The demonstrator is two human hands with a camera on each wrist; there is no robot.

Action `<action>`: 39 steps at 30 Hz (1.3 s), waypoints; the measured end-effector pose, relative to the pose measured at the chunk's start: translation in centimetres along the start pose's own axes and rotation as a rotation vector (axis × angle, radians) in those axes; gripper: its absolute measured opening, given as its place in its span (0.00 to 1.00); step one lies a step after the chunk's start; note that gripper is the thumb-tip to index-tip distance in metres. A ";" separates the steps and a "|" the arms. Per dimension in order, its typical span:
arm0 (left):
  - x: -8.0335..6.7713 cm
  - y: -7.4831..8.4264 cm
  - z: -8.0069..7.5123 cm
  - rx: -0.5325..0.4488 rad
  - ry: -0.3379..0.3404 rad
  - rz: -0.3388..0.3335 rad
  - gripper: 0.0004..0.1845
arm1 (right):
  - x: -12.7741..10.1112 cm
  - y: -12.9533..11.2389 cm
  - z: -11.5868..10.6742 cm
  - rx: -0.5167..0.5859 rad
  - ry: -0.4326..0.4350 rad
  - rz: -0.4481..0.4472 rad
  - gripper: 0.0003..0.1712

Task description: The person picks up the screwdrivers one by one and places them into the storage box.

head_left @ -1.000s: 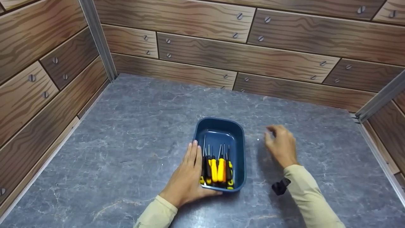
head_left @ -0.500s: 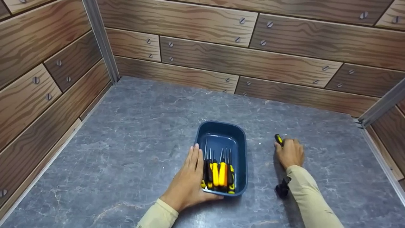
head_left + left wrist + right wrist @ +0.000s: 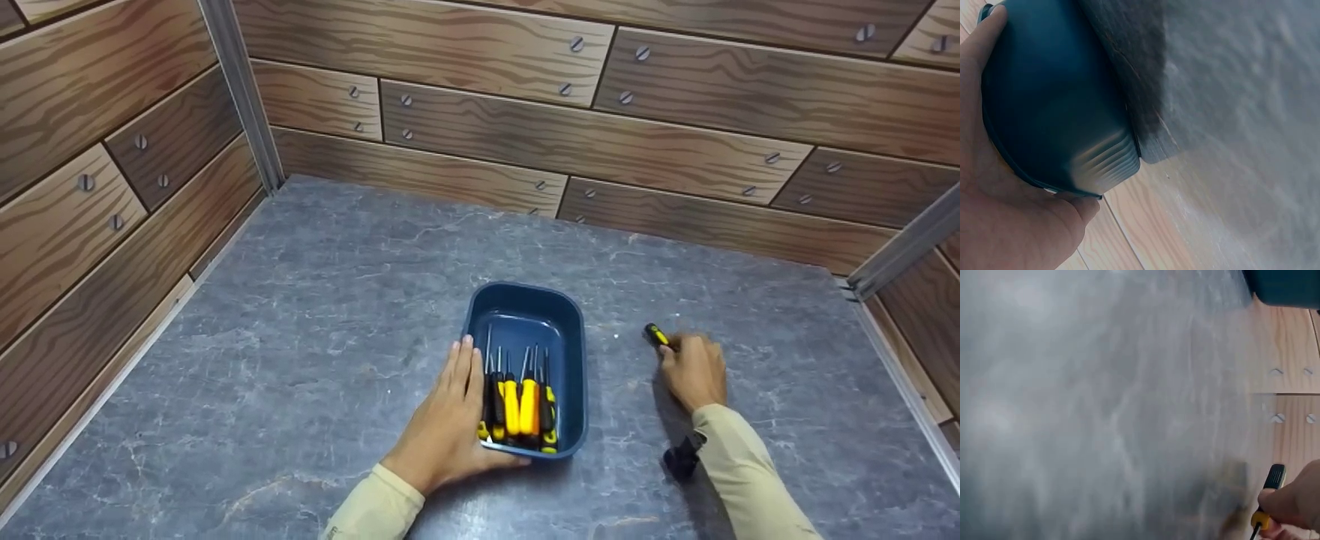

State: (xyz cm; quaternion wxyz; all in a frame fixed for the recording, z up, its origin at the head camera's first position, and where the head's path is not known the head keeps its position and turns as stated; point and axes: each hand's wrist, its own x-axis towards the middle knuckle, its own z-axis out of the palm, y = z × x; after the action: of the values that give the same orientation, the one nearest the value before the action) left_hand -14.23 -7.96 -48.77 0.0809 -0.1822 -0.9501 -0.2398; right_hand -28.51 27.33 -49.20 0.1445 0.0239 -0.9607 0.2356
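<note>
Right hand (image 3: 694, 371) picking a screwdriver (image 3: 657, 335) off the table (image 3: 337, 315)

Fingers curled round its black-and-yellow handle, right of the blue tray (image 3: 574, 390) (others already lie inside); left hand (image 3: 446, 420) flat against the tray's side. Next, I judge: lift and lay it alongside them.

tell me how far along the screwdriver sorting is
Nearly done, it seems. Several yellow-and-black screwdrivers already lie side by side in the blue tray, which the left hand steadies at its left rim. In hand: the right hand grips one more screwdriver to the right of the tray, down near the grey tabletop. Left: getting that one into the tray. No other loose tools show.
</note>
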 end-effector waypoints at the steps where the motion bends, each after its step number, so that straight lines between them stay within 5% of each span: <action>1: 0.0 0.0 0.0 -0.001 -0.002 -0.001 0.76 | -0.1 -0.1 -0.2 0.004 0.015 -0.017 0.11; 8: 0.0 0.0 0.1 -0.011 0.002 0.007 0.76 | -0.8 -3.6 -2.4 0.044 0.107 -0.128 0.08; 16: 0.1 0.0 0.0 -0.024 -0.011 -0.004 0.76 | -1.6 -8.7 -3.0 0.153 0.171 -0.469 0.09; 21: 0.1 0.0 0.0 -0.023 -0.009 0.002 0.76 | -2.1 -11.0 -2.7 0.199 0.065 -0.670 0.13; 28: 0.0 0.1 -0.1 -0.029 -0.015 0.005 0.76 | -2.8 -12.4 -2.4 0.092 -0.112 -0.900 0.13; 34: 0.0 0.1 -0.1 -0.023 -0.010 0.010 0.76 | -3.4 -13.1 -2.3 -0.066 -0.315 -0.955 0.15; 39: 0.0 0.0 -0.1 -0.025 -0.018 0.011 0.76 | -3.6 -13.5 -2.0 -0.141 -0.398 -0.968 0.17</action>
State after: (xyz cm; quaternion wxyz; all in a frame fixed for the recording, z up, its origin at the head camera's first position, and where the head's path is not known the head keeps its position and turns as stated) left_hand -14.24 -7.94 -48.68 0.0715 -0.1906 -0.9466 -0.2498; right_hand -23.01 16.13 -42.54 0.0527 0.4994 -0.8621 0.0678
